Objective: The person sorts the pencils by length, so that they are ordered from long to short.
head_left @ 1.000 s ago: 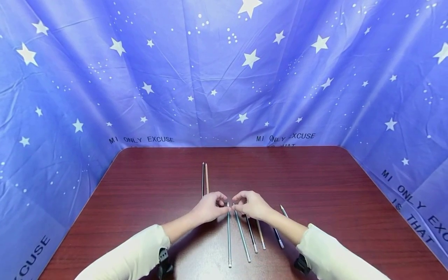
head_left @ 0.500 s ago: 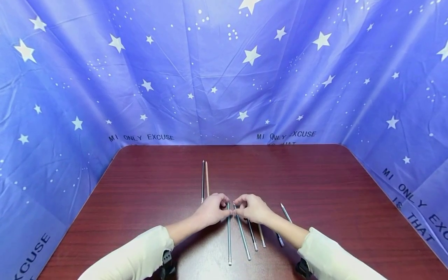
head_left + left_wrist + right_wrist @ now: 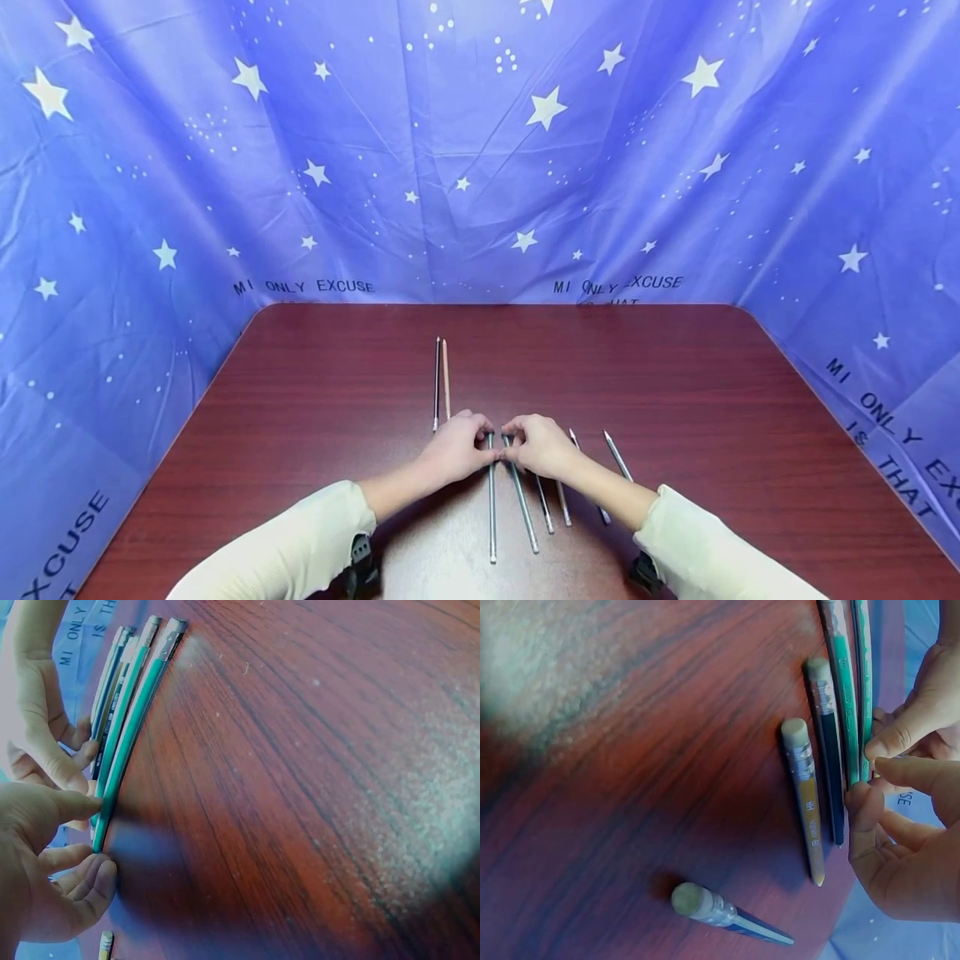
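Two green pencils lie side by side, their eraser ends toward the person. In the head view my left hand (image 3: 459, 443) pinches the far tip of the left green pencil (image 3: 492, 508) between thumb and fingers. The right hand (image 3: 542, 446) holds the tip of the other green pencil (image 3: 522, 508) the same way, and the thumbs meet between the two. The left wrist view has the left green pencil (image 3: 135, 720) nearest the camera, its tip at the fingertips. Fingers cover the tips in the head view.
Right of the green pencils lie a black pencil (image 3: 829, 742), a yellow pencil (image 3: 808, 795) and a dark blue pencil (image 3: 742, 919). Another pencil (image 3: 618, 455) passes under the right forearm. A black pencil (image 3: 437, 383) and a wood-coloured pencil (image 3: 446, 375) lie beyond the left hand.
Both hands' fingers have closed over the green pencils' tips, and the thumbs have come together. The pencils have hardly moved; the head view has tilted slightly.
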Tool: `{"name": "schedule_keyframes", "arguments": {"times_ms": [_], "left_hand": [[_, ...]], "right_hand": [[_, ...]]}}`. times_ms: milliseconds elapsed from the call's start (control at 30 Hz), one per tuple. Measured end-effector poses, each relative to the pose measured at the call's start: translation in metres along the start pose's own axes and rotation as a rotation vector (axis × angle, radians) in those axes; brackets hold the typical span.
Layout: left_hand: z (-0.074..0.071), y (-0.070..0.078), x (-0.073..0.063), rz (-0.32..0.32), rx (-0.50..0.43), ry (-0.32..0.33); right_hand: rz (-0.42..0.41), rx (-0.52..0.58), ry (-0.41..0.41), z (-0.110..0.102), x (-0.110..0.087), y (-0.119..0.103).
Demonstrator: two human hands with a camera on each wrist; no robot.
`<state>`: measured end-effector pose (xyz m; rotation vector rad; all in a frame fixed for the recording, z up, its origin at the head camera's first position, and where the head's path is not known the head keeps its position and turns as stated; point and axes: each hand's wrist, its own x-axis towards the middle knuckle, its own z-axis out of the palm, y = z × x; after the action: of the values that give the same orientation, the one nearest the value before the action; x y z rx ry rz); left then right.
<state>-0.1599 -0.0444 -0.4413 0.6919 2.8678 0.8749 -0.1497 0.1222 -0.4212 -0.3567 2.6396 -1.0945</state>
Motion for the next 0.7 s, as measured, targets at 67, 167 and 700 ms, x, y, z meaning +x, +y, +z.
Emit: {"name": "schedule_keyframes", "arguments": {"times_ms": [67,167,700], "left_hand": [[-0.0003,-0.0001,-0.0001,0.001,0.007,0.002],[-0.0007,0.0004,-0.0001,-0.013,-0.002,0.0],[0.0022,0.0041,0.0039,-0.072,-0.096,0.022]], "right_hand": [[0.002,-0.013,0.005,0.0006,0.0005,-0.0006],[0.004,-0.029,0.016,0.0014,0.0012,-0.0011],[-0.031,-0.162,0.08,0.0082,0.0004,0.0002]]}}
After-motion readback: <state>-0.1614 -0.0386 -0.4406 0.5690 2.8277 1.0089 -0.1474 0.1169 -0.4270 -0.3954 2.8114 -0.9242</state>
